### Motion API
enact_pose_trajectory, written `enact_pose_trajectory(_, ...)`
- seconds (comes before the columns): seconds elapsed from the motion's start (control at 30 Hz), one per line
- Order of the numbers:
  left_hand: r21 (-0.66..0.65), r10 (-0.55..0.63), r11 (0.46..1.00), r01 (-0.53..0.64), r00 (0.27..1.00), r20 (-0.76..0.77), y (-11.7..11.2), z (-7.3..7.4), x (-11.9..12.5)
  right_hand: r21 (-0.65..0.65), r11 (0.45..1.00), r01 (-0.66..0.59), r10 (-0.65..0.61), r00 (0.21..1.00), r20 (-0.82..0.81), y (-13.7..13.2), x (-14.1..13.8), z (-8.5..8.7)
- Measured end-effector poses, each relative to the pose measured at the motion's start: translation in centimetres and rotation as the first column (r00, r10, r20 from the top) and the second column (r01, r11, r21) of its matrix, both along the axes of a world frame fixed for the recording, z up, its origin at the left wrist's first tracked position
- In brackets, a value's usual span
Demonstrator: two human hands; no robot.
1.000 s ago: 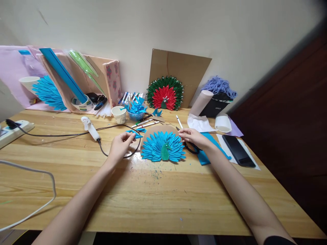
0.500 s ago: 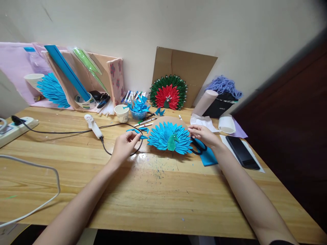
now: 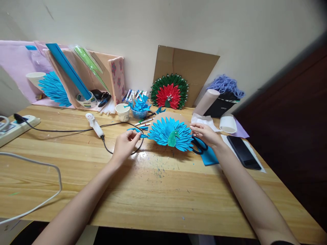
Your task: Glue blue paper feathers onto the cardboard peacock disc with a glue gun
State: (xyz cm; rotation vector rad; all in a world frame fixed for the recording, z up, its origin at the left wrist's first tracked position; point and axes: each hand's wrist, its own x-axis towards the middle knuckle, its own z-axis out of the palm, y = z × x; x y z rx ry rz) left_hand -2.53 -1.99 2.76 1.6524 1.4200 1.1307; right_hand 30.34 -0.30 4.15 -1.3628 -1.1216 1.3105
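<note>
Right hand (image 3: 206, 134) pinches the paper peacock (image 3: 166, 132), likely light and crushable, by its card rim; left hand (image 3: 124, 145) nips a blue petal (image 3: 143, 135) between fingers

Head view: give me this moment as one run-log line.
left hand: pinches blue petal | right hand: holds peacock fan at right edge | scissors: on table by right hand

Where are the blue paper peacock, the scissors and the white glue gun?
blue paper peacock (image 3: 160, 133), head view, on its left feathers.
scissors (image 3: 199, 150), head view, on the black handles.
white glue gun (image 3: 94, 125), head view, on its body.
</note>
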Motion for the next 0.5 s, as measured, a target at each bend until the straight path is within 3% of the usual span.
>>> enact_pose_trajectory(0.5,0.047,0.011,0.999,-0.01,1.0,-0.017,-0.55,-0.07,0.43,-0.007,1.0,0.003,-0.003,0.999,-0.047,-0.19,-0.54,0.32)
